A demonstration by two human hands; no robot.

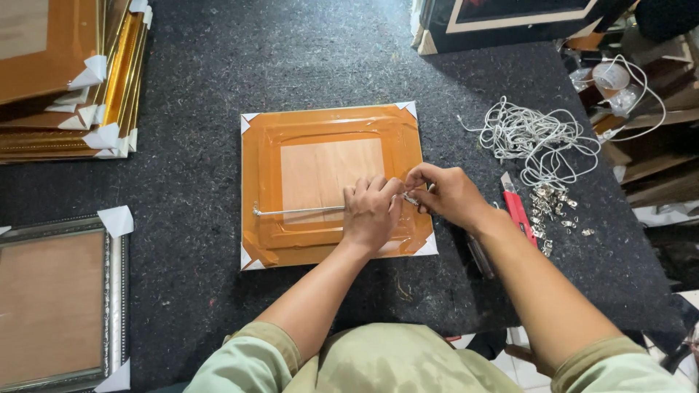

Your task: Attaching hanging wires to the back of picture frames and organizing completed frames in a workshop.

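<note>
A picture frame (331, 185) lies face down in the middle of the dark worktop (204, 94), its back sealed with orange tape and white paper on the corners. A white cord (298, 212) runs across its back to the right edge, where both hands meet. The left hand (371, 213) rests curled on the frame, pressing the cord. The right hand (450, 194) pinches a small metal hook (412, 199). Beside it lie a red knife (517, 211), loose hooks (550, 211) and tangled cord (535, 138). Other frames (69, 80) are stacked far left.
</note>
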